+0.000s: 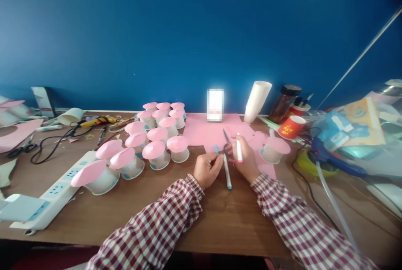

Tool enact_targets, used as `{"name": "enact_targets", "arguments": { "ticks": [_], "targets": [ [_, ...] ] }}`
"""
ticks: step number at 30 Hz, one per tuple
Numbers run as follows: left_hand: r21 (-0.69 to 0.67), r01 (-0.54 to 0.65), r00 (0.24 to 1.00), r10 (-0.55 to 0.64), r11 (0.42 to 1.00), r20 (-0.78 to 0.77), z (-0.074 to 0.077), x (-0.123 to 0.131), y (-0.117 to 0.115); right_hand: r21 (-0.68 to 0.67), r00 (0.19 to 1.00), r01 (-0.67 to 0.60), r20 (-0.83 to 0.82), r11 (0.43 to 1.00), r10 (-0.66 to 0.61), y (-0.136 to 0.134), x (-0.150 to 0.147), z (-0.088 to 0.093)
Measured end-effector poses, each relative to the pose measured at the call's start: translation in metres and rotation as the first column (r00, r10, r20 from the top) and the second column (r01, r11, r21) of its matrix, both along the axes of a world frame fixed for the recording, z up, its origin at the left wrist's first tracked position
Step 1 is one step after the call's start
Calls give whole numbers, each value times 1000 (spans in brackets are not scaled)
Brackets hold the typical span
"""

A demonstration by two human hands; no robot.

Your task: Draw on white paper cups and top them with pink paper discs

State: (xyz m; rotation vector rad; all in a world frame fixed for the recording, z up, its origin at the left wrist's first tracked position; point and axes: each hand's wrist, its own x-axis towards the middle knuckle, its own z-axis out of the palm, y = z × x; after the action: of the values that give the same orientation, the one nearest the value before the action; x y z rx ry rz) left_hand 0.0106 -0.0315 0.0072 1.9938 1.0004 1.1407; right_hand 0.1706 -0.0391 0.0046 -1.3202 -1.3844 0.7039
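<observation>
Slim white pen (227,173), blue-ended

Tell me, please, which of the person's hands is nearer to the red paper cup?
Right. The right hand, holding a white pen, is down-left of the red paper cup; the left hand lies farther left, beyond the right hand.

Craft workbench, looks like a home or classroom making corner. Wooden desk (220,219) in front of me, pushed against a plain blue wall (188,31). Rows of upturned paper cups (157,155) with pink caps at 11 o'clock, pink paper sheets (201,129) and a marker pen (239,150) at 12, spare cup stack (257,100) at 1, glue gun (333,159) at 3, power strip (59,190) at 9, scissors (20,149) at 10.
</observation>
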Motion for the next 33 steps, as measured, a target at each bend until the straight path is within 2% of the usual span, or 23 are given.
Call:
{"name": "enact_targets", "arguments": {
  "ticks": [13, 33],
  "targets": [
    [-12, 11, 1000, -11, 1000, 0, 0, 0, 0, 59, 997, -28, 73, 998, 24, 2, 2, -6],
    [-12, -1, 1000, 1, 1000, 3, 0, -1, 2, 41, 991, -10, 131, 999, 4, 5, 1, -6]
  ]
}}
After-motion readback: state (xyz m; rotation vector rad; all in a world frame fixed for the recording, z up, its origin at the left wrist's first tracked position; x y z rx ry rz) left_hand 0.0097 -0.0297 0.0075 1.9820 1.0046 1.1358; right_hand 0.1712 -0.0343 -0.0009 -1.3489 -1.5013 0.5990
